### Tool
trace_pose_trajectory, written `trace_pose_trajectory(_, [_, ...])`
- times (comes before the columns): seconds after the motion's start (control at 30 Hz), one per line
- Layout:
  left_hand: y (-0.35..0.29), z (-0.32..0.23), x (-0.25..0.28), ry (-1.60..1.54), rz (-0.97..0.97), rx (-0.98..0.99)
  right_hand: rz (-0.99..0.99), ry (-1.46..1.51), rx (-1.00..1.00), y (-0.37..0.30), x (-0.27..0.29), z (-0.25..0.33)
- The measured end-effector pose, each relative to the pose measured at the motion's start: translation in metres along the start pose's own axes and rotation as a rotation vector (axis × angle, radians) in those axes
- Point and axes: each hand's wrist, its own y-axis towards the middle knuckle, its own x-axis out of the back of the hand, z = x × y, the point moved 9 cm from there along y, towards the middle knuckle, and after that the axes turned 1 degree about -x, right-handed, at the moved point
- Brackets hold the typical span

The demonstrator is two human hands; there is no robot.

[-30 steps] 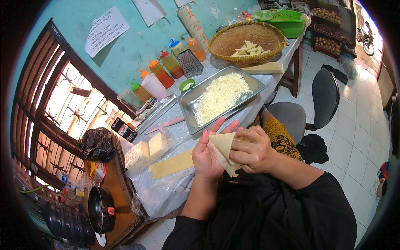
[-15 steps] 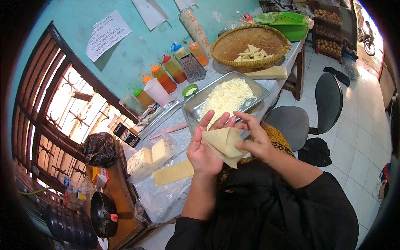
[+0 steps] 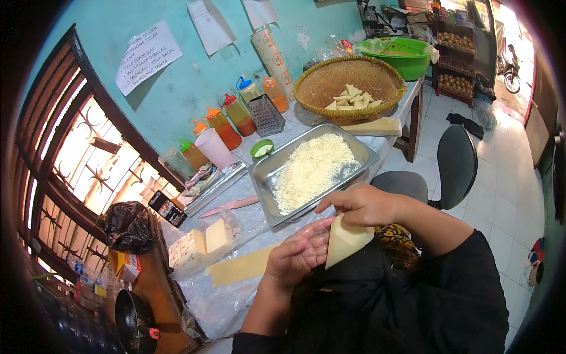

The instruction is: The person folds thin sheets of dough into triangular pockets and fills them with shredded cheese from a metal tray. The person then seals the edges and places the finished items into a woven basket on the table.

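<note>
A pale dough wrapper (image 3: 346, 241), folded into a cone with its wide mouth to the upper right, is pinched at its upper edge by my right hand (image 3: 372, 205). My left hand (image 3: 299, 252) lies palm up beside it, fingers stretched out, their tips against the cone's left side. Just beyond my hands stands a metal tray (image 3: 266, 203) holding a heap of grated cheese (image 3: 318, 168). To the left of my left hand, a flat strip of dough sheet (image 3: 242, 266) rests on clear plastic.
A wrapped block (image 3: 187, 248) and a cheese block (image 3: 219, 235) lie at left near a pink knife (image 3: 236, 203). Sauce bottles (image 3: 223, 128) and a box grater (image 3: 266, 115) line the wall. A woven basket (image 3: 312, 76) holds folded triangles. A chair (image 3: 458, 168) stands right.
My right hand has swung over the top of the wrapper, which has moved right and down off my left palm. My left fingers have tilted from upward to rightward. The view has shifted slightly.
</note>
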Motion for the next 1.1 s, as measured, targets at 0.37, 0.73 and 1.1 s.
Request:
trace_pose_trajectory(0.37, [0.016,-0.014,0.013,0.334,-0.06,0.034,-0.082,-0.42,0.361,0.039,0.011,0.05])
trace_pose_trajectory(0.73, [0.026,-0.156,0.047,0.607,-0.366,-0.507,-0.446,0.363,-0.077,0.102,0.094,-0.06])
trace_pose_trajectory(1.1, [0.038,-0.165,0.144,0.202,-0.471,-0.668,0.363,-0.385,0.009,0.172,-0.08,-0.085])
